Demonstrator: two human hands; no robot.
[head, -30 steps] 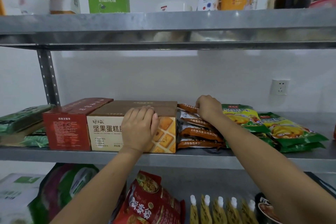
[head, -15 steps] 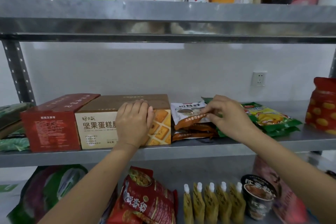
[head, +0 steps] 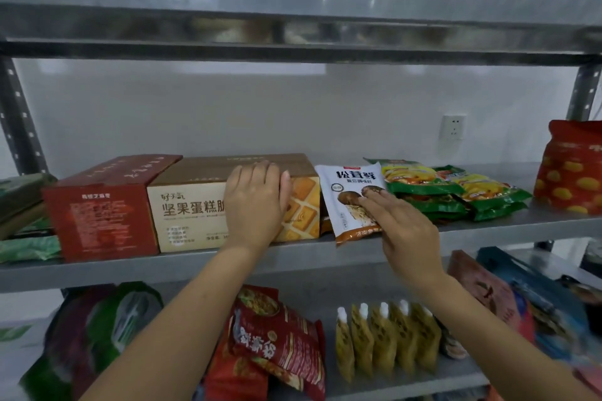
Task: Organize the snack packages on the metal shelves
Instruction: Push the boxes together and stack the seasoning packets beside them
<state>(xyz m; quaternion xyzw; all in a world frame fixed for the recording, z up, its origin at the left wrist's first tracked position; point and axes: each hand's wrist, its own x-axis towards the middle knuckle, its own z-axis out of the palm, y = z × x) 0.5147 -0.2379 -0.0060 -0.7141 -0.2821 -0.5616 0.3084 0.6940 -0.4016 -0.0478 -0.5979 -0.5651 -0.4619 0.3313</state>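
We see a white pouch [head: 351, 195] with a mushroom picture standing nearly upright on the middle shelf [head: 488, 231], its top leaning back a little, just at 3 o'clock from the tan box [head: 192, 205]. Our right hand [head: 400, 231] lies flat against the pouch's front, fingers straight and close together, not curled around it; the fingertips [head: 374, 194] touch the printed mushroom. Behind the pouch's lower edge a bit of an orange packet shows. Our left hand [head: 257, 202] rests spread and flat on the box's front upper edge, clamped on nothing. At 9 o'clock from that box a red box [head: 101, 215] touches it, and further at 9 o'clock green packs [head: 22, 225] lie stacked. At 3 o'clock from the pouch lie green bags [head: 456, 192] with yellow prints, piled flat, and beyond them a red bag [head: 573, 169] stands. On the lower shelf, at 6 o'clock, a red packet [head: 280, 342] leans beside a row of yellow pouches [head: 387, 338] with white caps.
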